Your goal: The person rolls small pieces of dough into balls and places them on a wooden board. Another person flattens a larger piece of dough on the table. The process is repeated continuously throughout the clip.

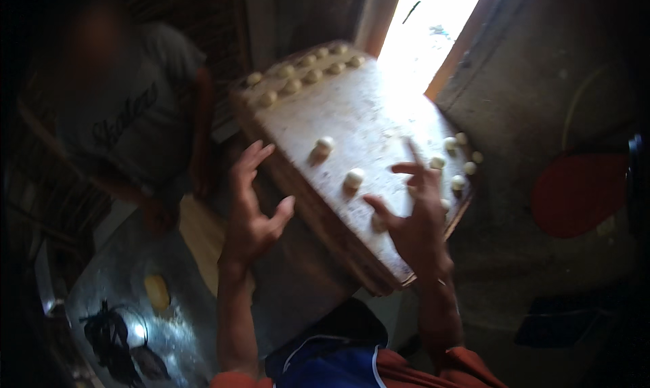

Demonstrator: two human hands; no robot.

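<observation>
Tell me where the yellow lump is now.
In the head view, the yellow lump lies lower left on the metal table, left of the left forearm, between the dark tangle and the pale strip.

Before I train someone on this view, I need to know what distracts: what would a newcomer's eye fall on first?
Probably the glaring bright opening at the top, right of centre. Next, the pale balls in two rows along the far end of the board, with others scattered nearer. Then the right hand over the board and the left hand by its left side.
</observation>
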